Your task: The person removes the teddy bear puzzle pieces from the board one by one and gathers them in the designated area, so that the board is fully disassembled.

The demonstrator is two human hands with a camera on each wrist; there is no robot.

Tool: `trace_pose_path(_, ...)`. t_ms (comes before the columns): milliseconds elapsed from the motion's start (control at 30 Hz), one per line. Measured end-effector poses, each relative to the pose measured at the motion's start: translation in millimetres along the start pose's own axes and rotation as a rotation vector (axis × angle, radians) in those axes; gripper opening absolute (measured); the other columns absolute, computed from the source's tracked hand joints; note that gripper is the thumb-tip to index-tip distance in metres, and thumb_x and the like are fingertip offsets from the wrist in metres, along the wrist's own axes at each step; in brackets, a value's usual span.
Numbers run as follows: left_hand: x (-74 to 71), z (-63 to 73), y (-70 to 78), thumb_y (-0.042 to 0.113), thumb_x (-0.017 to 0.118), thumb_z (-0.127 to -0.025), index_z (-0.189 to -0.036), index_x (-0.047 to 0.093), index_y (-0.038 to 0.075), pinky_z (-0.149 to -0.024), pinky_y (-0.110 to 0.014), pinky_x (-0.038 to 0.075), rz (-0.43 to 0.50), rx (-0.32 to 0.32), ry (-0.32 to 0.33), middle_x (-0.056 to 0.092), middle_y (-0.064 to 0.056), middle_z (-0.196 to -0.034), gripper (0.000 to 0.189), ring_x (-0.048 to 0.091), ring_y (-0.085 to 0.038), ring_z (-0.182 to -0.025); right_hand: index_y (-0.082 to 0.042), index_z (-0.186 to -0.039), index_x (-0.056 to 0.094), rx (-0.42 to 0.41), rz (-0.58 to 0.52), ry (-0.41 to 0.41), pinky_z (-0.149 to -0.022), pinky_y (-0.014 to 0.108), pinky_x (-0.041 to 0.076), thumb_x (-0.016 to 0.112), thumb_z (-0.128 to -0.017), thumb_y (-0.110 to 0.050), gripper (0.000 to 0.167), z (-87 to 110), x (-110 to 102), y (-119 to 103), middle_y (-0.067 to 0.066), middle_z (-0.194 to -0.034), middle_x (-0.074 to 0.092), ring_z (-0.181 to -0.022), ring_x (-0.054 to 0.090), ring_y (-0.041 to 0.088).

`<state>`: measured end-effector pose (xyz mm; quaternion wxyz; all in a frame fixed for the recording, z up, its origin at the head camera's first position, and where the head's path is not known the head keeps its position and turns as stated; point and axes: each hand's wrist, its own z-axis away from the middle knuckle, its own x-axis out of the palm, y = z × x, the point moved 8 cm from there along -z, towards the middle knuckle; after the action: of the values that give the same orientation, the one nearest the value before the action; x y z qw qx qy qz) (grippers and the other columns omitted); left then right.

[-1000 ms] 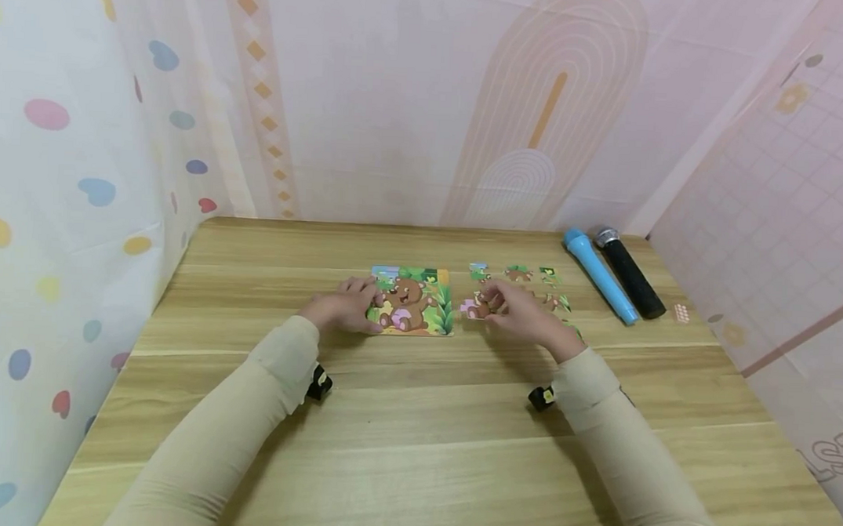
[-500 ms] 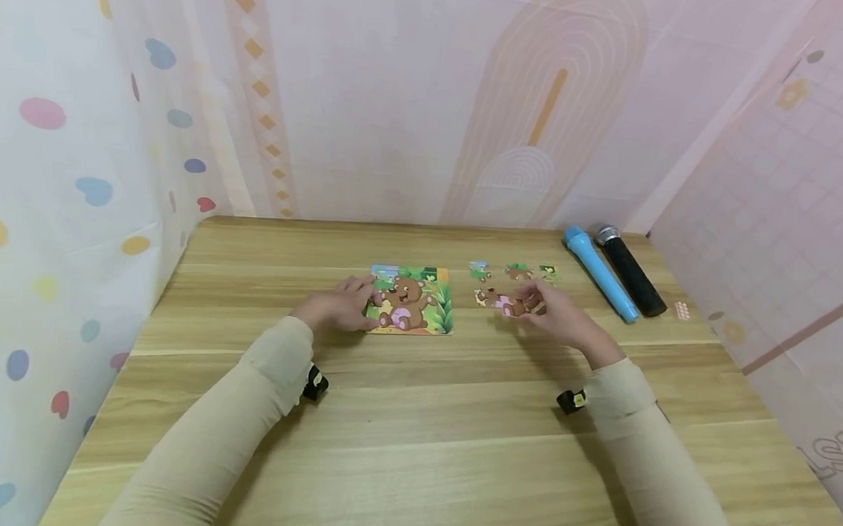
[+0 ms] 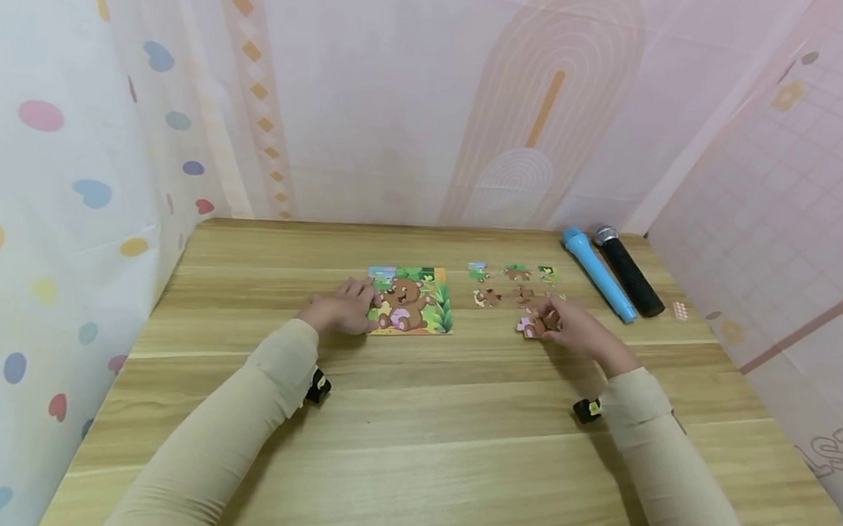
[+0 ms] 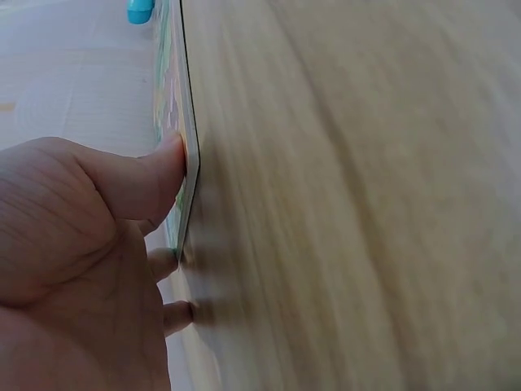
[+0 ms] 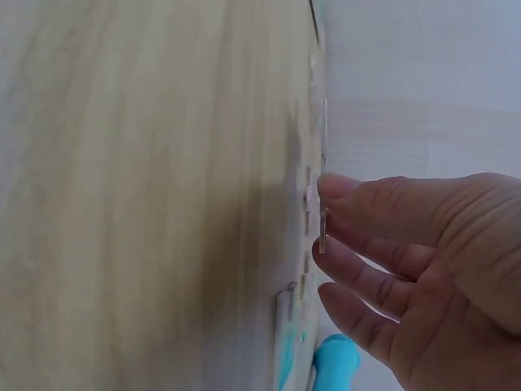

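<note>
A flat jigsaw picture of a brown bear (image 3: 409, 302) lies on the wooden table. My left hand (image 3: 345, 305) rests at its left side; in the left wrist view the thumb (image 4: 167, 167) presses on its edge and the other fingers touch near its corner. To the right, my right hand (image 3: 581, 331) pinches a jigsaw piece (image 3: 532, 324) with pink and brown on it. Seen edge-on in the right wrist view, that piece (image 5: 323, 232) stands between thumb and fingertips, just off the table. My right hand partly hides other pieces behind it.
Loose jigsaw pieces (image 3: 487, 297) lie in rows between the picture and my right hand. A blue microphone (image 3: 598, 272) and a black microphone (image 3: 629, 272) lie at the back right. Beside them is a small dotted card (image 3: 680, 311). Patterned cloth (image 3: 372, 104) hangs behind the table.
My right hand has moved rightward and slightly toward me, carrying the pinched jigsaw piece away from the bear picture. My left hand has stayed at the picture's left edge.
</note>
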<state>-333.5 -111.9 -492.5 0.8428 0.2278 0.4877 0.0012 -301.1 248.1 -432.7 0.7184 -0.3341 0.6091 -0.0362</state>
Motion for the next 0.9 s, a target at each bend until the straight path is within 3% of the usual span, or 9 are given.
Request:
trace_pose_path(400, 0.8, 1.3, 0.6, 0.038, 0.055, -0.104, -0.124, 0.042, 0.018, -0.101, -0.086, 0.007, 0.012, -0.014, -0.009, -0.012, -0.011, -0.17, 0.031, -0.011, -0.039, -0.154, 0.007, -0.117, 0.056, 0.037, 0.002, -0.038, -0.089, 0.049, 0.053, 0.071, -0.088, 0.011, 0.032, 3.2, 5.5, 8.1, 0.022, -0.115, 0.063, -0.105, 0.061, 0.037)
trace_pose_path(900, 1.8, 1.4, 0.1, 0.038, 0.054, -0.104, -0.125, 0.041, 0.018, -0.1, -0.087, 0.003, 0.02, 0.002, 0.002, -0.011, -0.01, -0.17, 0.032, -0.012, -0.041, -0.153, 0.006, -0.117, 0.058, 0.033, -0.028, -0.015, -0.085, 0.046, 0.054, 0.071, -0.089, 0.01, 0.031, 0.0, 8.3, 8.8, 0.02, -0.112, 0.063, -0.103, 0.062, 0.036)
